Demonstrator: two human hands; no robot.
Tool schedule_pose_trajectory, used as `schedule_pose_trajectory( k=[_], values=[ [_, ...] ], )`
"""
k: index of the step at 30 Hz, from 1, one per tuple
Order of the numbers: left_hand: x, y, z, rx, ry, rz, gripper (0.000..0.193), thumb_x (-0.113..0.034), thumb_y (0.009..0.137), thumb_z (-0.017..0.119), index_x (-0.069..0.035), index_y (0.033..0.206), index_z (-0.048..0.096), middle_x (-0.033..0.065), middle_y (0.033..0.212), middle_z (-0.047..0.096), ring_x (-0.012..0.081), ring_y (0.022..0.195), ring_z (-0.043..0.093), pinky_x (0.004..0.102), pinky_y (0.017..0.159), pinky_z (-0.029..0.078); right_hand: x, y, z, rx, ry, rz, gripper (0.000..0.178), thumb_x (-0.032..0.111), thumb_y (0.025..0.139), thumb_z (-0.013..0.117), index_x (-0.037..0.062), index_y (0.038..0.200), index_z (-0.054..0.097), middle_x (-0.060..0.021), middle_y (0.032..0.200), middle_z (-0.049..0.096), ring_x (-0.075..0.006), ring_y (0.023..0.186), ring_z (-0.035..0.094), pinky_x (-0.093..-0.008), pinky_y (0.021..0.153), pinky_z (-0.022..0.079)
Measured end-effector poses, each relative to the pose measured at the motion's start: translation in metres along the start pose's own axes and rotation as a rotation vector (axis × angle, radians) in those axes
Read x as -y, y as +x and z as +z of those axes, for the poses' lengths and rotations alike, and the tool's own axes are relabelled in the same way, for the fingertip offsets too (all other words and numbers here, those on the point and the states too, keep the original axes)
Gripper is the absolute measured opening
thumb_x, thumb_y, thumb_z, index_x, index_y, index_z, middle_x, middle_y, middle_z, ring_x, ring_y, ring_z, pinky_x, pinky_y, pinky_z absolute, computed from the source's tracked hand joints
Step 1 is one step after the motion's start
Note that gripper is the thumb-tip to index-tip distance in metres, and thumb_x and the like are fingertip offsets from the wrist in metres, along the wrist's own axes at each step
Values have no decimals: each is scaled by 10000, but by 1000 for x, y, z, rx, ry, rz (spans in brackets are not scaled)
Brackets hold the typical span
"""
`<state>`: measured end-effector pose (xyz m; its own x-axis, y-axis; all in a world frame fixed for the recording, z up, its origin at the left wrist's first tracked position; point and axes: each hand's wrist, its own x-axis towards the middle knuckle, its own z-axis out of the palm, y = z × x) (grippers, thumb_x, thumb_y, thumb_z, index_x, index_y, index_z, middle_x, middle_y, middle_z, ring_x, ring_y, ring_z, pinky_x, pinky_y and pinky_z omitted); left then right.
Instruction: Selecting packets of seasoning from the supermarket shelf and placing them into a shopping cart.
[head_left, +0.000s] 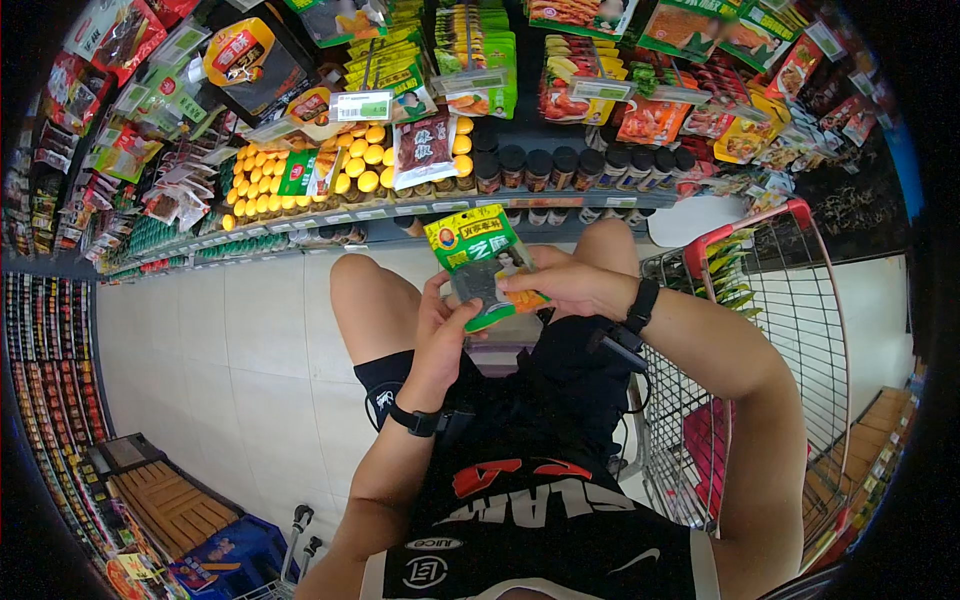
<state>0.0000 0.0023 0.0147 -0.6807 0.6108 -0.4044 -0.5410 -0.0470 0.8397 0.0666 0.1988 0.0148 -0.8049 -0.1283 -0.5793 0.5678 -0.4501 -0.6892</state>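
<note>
Head view: left grip (pixel 441 318) and right grip (pixel 572 284) pinch green packet (pixel 482 272).

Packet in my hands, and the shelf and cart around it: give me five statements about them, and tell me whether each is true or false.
1. The left hand and right hand both hold the green-and-yellow packet. True.
2. The shopping cart stands at your left. False: the shopping cart is at your right.
3. The yellow lids are right of the black-lidded jars. False: the yellow lids are mostly to their left.
4. Each wrist wears a dark band. True.
5. The dark red packet hides part of the yellow lids. True.
</note>
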Motion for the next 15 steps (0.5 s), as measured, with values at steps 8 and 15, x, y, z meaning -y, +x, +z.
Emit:
schedule_pose_trajectory(
  k=[8, 15],
  values=[
    [5, 1, 3, 51, 39, 38, 236, -67, 905, 591, -17, 1135, 586, 56, 1035, 660, 128, 851, 648, 253, 714, 522, -1, 2, -3, -1, -96, -157, 284, 70, 871, 663, 25, 1141, 589, -66, 1023, 662, -134, 901, 650, -294, 793, 543],
    [10, 4, -4, 23, 40, 56, 175, -106, 929, 593, -5, 1067, 627, 59, 1003, 679, 108, 848, 649, 259, 768, 527, 8, -3, 5, -19, -62, -24, 272, 147, 829, 718, 24, 1060, 642, -54, 1023, 668, -127, 937, 623, -270, 812, 501]
  ],
)
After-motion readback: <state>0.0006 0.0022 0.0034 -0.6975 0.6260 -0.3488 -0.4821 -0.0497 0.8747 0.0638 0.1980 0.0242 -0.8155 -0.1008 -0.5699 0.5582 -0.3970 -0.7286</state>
